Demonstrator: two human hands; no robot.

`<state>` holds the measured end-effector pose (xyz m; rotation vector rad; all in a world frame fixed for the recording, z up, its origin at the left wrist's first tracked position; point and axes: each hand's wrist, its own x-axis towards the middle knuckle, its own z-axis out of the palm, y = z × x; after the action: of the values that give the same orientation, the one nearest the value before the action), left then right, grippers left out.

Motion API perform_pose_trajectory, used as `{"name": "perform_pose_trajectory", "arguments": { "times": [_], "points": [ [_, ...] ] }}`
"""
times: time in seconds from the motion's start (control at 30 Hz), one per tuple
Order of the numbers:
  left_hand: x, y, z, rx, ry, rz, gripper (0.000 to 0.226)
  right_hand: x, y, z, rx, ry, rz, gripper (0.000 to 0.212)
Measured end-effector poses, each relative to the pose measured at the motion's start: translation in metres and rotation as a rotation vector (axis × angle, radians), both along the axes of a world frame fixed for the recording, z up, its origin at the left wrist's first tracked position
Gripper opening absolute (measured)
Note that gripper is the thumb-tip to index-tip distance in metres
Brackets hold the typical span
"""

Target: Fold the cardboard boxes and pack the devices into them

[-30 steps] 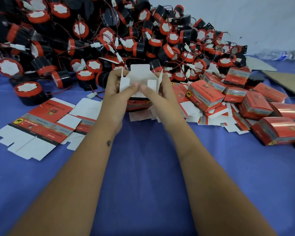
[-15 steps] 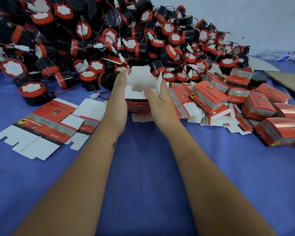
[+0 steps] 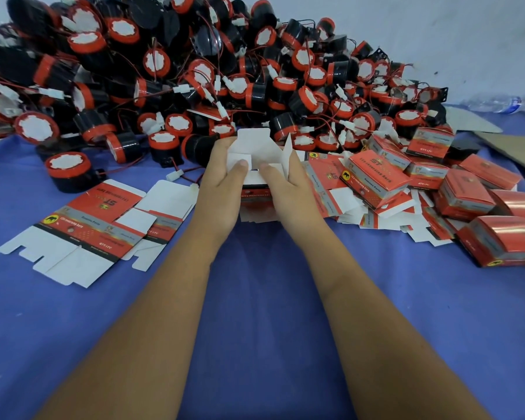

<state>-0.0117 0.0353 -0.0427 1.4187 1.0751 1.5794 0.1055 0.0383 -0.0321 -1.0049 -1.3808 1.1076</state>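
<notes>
You have one box [image 3: 256, 165] in both hands, right in the middle of the worktop [image 3: 255, 298]. Your left hand [image 3: 222, 189] holds its left side, and the thumb presses a small white flap down. Your right hand [image 3: 288, 192] holds the right side, and its thumb pushes on another flap. So both grips are clamped on this box. The big back flap stands up just past your fingers, and a pointy side flap sticks up by your right hand. I think you are closing one end of it, and it has no device inside that I can see (the inside is mostly hidden).

Just past the box is a huge pile of devices [image 3: 194, 71], black and red with wires. That is a lot left to pack.

To the right of your right hand sit some made boxes [image 3: 376, 177], red and shiny. I cannot tell if they are full.

To the left of your left hand lie flat boxes [image 3: 82, 225], not folded yet. More flat ones lie under the made ones.

So the job is just started, I think.
</notes>
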Motion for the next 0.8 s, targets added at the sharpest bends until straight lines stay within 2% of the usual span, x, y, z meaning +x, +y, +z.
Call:
{"name": "perform_pose_trajectory", "arguments": {
  "times": [0.07, 0.13, 0.2, 0.27, 0.4, 0.6, 0.7, 0.8],
  "points": [
    [-0.001, 0.002, -0.001, -0.002, -0.015, 0.02, 0.034, 0.0, 0.0, 0.009, -0.082, 0.076, 0.008, 0.025],
    [-0.001, 0.004, 0.0, -0.02, -0.051, 0.037, 0.033, 0.002, 0.002, 0.013, -0.132, 0.133, -0.039, 0.042],
    [-0.001, 0.006, 0.0, -0.034, -0.069, 0.04, 0.032, 0.005, 0.003, 0.013, -0.197, 0.175, 0.005, 0.046],
    [-0.001, 0.006, -0.001, -0.039, -0.062, 0.037, 0.031, 0.005, 0.002, 0.008, -0.209, 0.141, 0.05, 0.037],
    [0.001, 0.005, 0.0, -0.048, -0.066, 0.022, 0.037, 0.005, 0.005, 0.002, -0.1, 0.103, 0.005, 0.021],
    [0.0, 0.0, 0.006, -0.043, -0.143, -0.001, 0.044, 0.005, 0.004, 0.001, -0.079, 0.069, -0.014, 0.018],
    [-0.003, -0.001, 0.004, -0.027, -0.173, -0.071, 0.033, 0.005, 0.002, 0.003, -0.128, 0.08, -0.026, 0.021],
    [-0.003, -0.002, 0.003, -0.061, -0.195, -0.078, 0.024, 0.005, 0.001, 0.007, -0.209, 0.173, -0.011, 0.031]
  ]
}}
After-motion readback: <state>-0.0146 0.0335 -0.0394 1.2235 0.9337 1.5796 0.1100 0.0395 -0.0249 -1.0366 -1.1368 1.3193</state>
